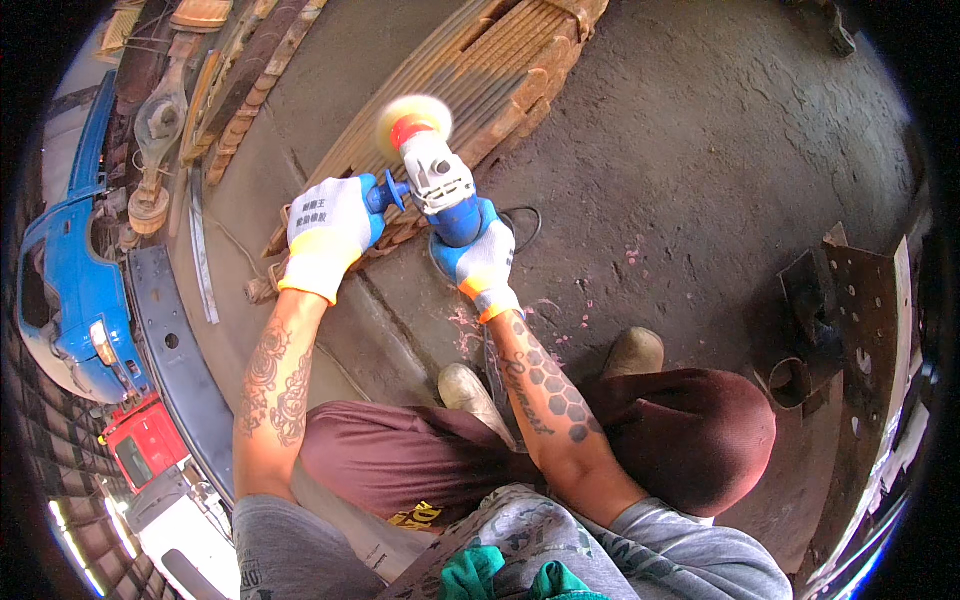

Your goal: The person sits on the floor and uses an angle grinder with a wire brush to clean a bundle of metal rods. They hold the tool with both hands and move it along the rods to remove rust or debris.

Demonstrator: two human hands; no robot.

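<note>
A white and blue angle grinder (442, 183) is held over a stack of long, ridged, rusty metal strips (500, 70). Its pale round disc (429, 112), blurred at the edge, has a red centre and points away from me. My left hand (330, 228), in a white, blue and yellow glove, is closed on the blue side handle (390, 192). Gloved the same way, my right hand (478, 255) is wrapped round the grinder's blue body. A dark cord (530, 211) loops just right of that hand. Whether the disc touches the metal beneath it is unclear.
My boots (632, 350) rest on rough concrete (690, 170). At left lie rusty beams (240, 75), an axle housing (165, 120) and a long dark plate (178, 350), beside blue (80, 290) and red (140, 445) vehicle cabs. Perforated steel pieces (860, 300) stand at right.
</note>
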